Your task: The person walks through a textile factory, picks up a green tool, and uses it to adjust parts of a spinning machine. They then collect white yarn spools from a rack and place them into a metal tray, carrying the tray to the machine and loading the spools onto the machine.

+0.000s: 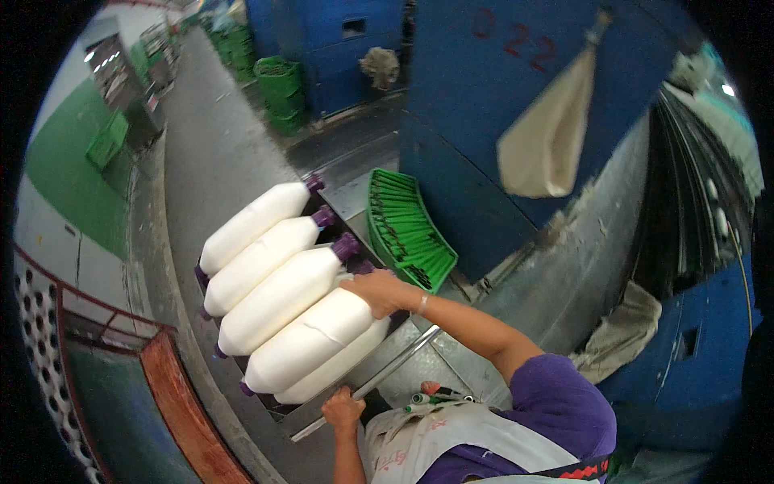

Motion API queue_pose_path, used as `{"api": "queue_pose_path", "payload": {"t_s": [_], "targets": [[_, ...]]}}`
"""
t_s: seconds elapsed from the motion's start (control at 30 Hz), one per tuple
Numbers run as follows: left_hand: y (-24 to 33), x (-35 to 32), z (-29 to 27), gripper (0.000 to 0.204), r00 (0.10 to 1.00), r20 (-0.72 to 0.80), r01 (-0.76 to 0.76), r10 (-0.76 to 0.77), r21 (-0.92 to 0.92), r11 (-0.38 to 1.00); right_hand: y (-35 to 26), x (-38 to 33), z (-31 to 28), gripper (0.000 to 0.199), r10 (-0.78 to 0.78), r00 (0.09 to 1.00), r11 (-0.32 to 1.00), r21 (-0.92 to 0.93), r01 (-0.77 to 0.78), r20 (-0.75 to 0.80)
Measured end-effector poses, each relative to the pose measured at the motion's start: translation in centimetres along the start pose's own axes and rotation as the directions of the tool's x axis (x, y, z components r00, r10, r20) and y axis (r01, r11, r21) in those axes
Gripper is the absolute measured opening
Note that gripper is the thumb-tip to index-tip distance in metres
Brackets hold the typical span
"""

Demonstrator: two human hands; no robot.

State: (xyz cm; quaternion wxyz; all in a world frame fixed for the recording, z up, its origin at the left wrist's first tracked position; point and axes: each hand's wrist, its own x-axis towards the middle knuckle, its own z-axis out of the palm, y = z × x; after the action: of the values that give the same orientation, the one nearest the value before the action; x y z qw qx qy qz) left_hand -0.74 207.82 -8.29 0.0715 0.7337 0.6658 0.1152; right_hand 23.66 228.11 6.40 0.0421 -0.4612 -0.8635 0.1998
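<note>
White roving bobbins (278,298) with purple tube ends lie side by side on a low metal cart (334,383). My left hand (344,407) is wrapped round the cart's metal handle bar (391,367). At the upper right end of one of the nearer bobbins (310,343), my right hand (383,292) is closed over the tip, hiding its purple end. Part of the fingers is out of sight there. A further bobbin (339,371) lies partly beneath this one, nearest the bar.
A green slotted plastic basket (411,226) stands right of the bobbins. Blue machine cabinets (468,137) line the right side, one with a hanging cloth bag (548,129). Green baskets (280,89) are stacked farther up the grey aisle (218,121). A red-framed rack (181,395) stands at left.
</note>
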Motion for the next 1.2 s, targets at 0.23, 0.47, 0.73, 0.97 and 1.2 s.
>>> {"api": "queue_pose_path", "payload": {"t_s": [0.23, 0.47, 0.73, 0.97, 1.2], "targets": [[-8.8, 16.1, 0.1, 0.014, 0.980, -0.004, -0.200, 0.200, -0.117, 0.973, 3.3, 16.2, -2.3, 0.063, 0.101, 0.994, 0.994, -0.028, -0.102, -0.035], [-14.3, 30.4, -0.9, 0.017, 0.949, 0.173, -0.236, 0.264, -0.166, 0.957, 7.0, 29.4, -5.9, 0.063, 0.117, 0.991, 0.993, -0.019, -0.118, -0.065], [-20.1, 46.3, -1.6, 0.024, 0.915, 0.131, -0.356, 0.381, -0.177, 0.917, 13.3, 43.2, -8.4, 0.063, 0.221, 0.975, 0.975, 0.007, -0.221, -0.021], [-26.4, 60.1, -2.2, 0.022, 0.861, 0.261, -0.372, 0.436, -0.261, 0.891, 15.9, 53.9, -11.7, 0.068, 0.286, 0.958, 0.957, 0.046, -0.285, -0.017], [-32.0, 73.6, -2.4, 0.019, 0.749, 0.276, -0.531, 0.603, -0.296, 0.794, 18.1, 62.4, -13.4, 0.067, 0.390, 0.911, 0.921, 0.054, -0.386, -0.135]]}}
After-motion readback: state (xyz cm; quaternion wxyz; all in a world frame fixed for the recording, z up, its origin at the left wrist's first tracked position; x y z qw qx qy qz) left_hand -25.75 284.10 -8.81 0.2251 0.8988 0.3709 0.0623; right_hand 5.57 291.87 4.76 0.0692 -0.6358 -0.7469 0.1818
